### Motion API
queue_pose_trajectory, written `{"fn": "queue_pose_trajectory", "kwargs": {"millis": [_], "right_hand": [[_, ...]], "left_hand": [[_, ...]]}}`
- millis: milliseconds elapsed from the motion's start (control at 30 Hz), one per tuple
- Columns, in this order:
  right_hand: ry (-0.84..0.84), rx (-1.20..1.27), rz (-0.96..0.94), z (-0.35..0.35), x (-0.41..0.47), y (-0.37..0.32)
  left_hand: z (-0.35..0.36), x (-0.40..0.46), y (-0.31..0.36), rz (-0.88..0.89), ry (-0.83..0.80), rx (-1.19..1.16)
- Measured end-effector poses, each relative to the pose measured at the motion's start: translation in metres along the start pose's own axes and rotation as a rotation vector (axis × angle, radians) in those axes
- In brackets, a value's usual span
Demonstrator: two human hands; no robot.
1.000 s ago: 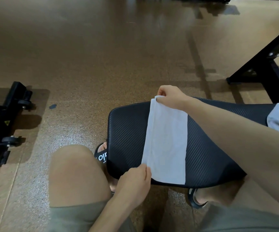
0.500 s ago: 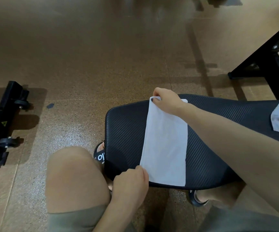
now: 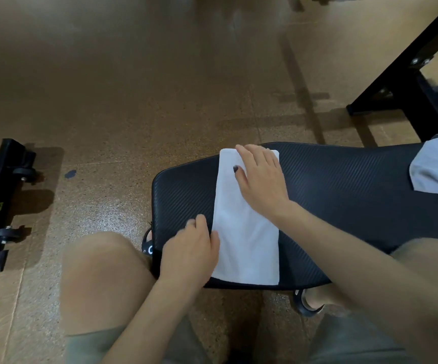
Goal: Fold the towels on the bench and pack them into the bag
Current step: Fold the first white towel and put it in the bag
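A white towel, folded into a long strip, lies across the near end of the black padded table. The right hand presses flat on its far end, fingers spread, while the left hand rests loosely curled, holding nothing, touching its near left edge. A grey towel, cut off by the frame, lies crumpled at the table's right.

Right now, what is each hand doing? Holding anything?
Left hand: open, resting at the white towel's near left edge, gripping nothing.
Right hand: open, fingers flat, pressing the towel's far end on the bench.
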State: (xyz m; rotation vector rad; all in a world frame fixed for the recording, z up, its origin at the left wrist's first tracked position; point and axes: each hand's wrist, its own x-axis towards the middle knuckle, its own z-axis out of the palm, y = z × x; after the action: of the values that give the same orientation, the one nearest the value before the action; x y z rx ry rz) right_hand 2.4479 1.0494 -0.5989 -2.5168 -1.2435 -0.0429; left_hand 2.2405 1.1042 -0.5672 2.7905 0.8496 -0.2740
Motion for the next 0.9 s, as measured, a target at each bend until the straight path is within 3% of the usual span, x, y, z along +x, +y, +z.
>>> {"fn": "queue_pose_trajectory", "kwargs": {"millis": [133, 267, 733, 900], "right_hand": [[-0.173, -0.067, 0.082, -0.004, -0.050, 0.004], [-0.303, -0.137, 0.031, 0.007, -0.072, 0.009], [-0.307, -0.099, 0.029, 0.000, -0.091, 0.012], [-0.335, -0.056, -0.065, -0.003, -0.151, -0.002]], "left_hand": [[0.004, 0.058, 0.012, 0.003, 0.163, 0.013], [0.014, 0.085, 0.018, 0.098, 0.137, 0.177], [0.023, 0.107, 0.015, 0.246, 0.077, 0.341], [0.025, 0.113, 0.011, 0.255, 0.083, 0.327]]}}
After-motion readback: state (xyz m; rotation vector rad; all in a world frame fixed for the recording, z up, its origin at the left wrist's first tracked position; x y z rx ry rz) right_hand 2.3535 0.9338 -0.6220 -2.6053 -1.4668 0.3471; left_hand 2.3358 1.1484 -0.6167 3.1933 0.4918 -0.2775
